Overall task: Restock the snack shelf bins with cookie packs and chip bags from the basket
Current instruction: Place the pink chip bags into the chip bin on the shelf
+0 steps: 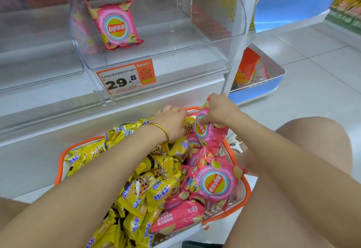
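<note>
An orange-rimmed white basket [246,187] on the floor holds several yellow cookie packs [156,187] on its left and pink chip bags [213,183] on its right. My right hand [220,109] pinches the top of a pink chip bag [210,133] at the basket's far end, lifted slightly. My left hand [172,122], with a gold bangle on its wrist, lies over the far packs and grips a yellow cookie pack [188,125]. One pink chip bag [115,24] leans upright in the clear shelf bin [160,52] above.
An orange price tag [126,77] reading 29.8 hangs on the bin's front. Clear bins [39,52] stand to its left. A blue-and-white bin [257,77] with snack bags sits low right, past the white shelf post [240,38]. My knees flank the basket.
</note>
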### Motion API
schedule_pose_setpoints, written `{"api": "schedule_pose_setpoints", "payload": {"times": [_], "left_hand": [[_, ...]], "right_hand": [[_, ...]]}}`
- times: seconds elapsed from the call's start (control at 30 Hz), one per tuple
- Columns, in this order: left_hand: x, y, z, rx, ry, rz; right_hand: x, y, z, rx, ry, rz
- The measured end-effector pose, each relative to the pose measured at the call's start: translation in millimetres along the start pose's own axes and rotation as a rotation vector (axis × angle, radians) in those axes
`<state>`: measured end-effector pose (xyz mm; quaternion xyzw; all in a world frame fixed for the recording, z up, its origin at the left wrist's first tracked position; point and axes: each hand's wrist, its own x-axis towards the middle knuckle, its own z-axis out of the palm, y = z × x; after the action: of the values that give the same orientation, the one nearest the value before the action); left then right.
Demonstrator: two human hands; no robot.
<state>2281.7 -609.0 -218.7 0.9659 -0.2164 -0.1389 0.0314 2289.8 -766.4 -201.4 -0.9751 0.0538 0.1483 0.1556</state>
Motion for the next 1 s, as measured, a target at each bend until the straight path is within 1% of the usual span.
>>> {"api": "schedule_pose_setpoints", "payload": {"times": [0.13, 0.23, 0.3, 0.4, 0.47, 0.53, 0.6, 0.67, 0.73, 0.77, 0.8, 0.87, 0.9, 1.0], "left_hand": [[-0.3, -3.6, -8.5, -0.127, 0.094, 0.026], [-5.6, -4.0, -20.5, -0.326, 0.11, 0.03], [-9.8, -4.9, -31.2, -0.474, 0.135, 0.04], [-19.2, -3.9, -50.4, -0.682, 0.128, 0.092], [-28.9, -3.4, -64.0, -0.83, 0.139, 0.157], [-39.5, -5.6, -76.8, -0.877, 0.18, 0.182], [-48.9, -12.8, -88.6, -0.884, 0.244, 0.176], [-57.5, -21.8, -101.9, -0.957, 0.324, 0.155], [-66.4, -31.3, -119.2, -1.007, 0.45, 0.112], [-70.1, -35.5, -128.4, -1.008, 0.517, 0.091], [-72.9, -39.9, -137.7, -1.005, 0.575, 0.079], [-73.3, -50.1, -155.5, -0.978, 0.668, 0.069], [-71.9, -55.3, -163.1, -0.96, 0.696, 0.055], [-64.5, -74.1, -178.0, -0.876, 0.782, -0.053]], "right_hand": [[-6.3, 0.3, -18.5, -0.054, 0.104, -0.105], [-14.2, 1.2, -39.4, -0.112, 0.147, -0.23], [-21.6, -1.0, -55.5, -0.107, 0.134, -0.349], [-35.6, -12.8, -72.9, -0.058, 0.095, -0.501], [-43.7, -23.0, -80.5, 0.024, 0.082, -0.587], [-49.5, -31.3, -89.1, 0.114, 0.077, -0.639], [-53.0, -37.5, -98.9, 0.234, 0.071, -0.64], [-56.2, -44.4, -108.6, 0.461, 0.105, -0.586], [-59.7, -53.4, -118.2, 0.687, 0.173, -0.521], [-61.6, -59.3, -122.3, 0.791, 0.14, -0.506], [-63.6, -66.9, -125.2, 0.877, 0.058, -0.512], [-62.7, -84.9, -127.8, 0.94, -0.103, -0.549], [-57.7, -94.8, -129.2, 0.937, -0.127, -0.551], [-22.2, -119.3, -138.1, 1.014, -0.041, -0.451]]}}
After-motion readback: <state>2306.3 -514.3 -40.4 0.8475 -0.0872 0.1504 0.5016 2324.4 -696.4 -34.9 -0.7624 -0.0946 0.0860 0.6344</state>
